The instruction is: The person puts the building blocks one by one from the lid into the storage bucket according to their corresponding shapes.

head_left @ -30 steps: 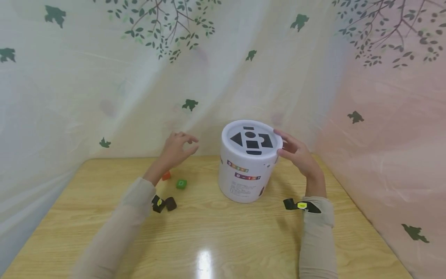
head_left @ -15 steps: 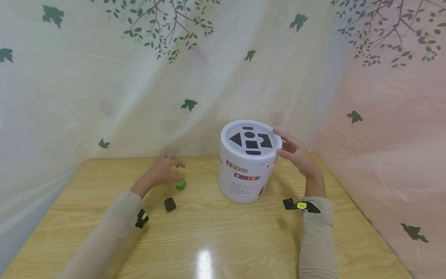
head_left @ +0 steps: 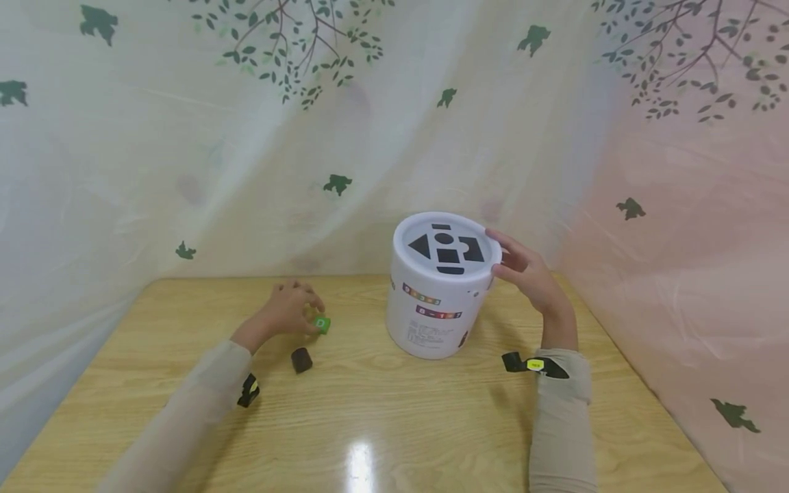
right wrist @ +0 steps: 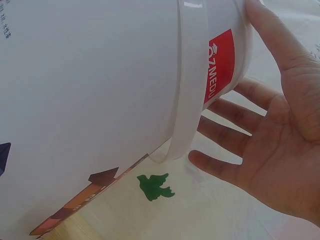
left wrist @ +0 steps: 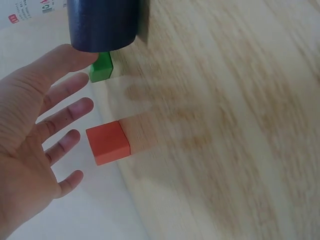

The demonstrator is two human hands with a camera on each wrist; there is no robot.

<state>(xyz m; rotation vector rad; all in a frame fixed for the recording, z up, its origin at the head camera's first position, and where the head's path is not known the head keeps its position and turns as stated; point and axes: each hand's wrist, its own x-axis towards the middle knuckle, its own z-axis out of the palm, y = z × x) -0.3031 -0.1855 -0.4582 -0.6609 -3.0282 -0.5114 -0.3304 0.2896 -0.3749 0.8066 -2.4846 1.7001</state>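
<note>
My left hand (head_left: 283,313) is low over the table, its thumb beside a green block (head_left: 322,324) marked D. In the left wrist view its fingers are spread and nearly straight; whether the thumb touches the block is unclear. Below them lies an orange-red block (left wrist: 108,142), which the hand hides in the head view. A dark rounded block (head_left: 302,360) stands nearer the front. At the right, my right hand (head_left: 529,277) rests on the upper rim of a white bucket (head_left: 431,329), thumb and fingers spread, fairly straight. Shape holes pierce the bucket's lid (head_left: 425,268).
The wooden table (head_left: 394,424) meets a hanging cloth (head_left: 277,171) with leaf and bird prints at its back and right. A white handle (right wrist: 189,85) runs along the bucket's side in the right wrist view. Black straps circle both wrists.
From its raised place left of the bucket, my left hand has come down and left to the green block. The right hand and the bucket have stayed in place.
</note>
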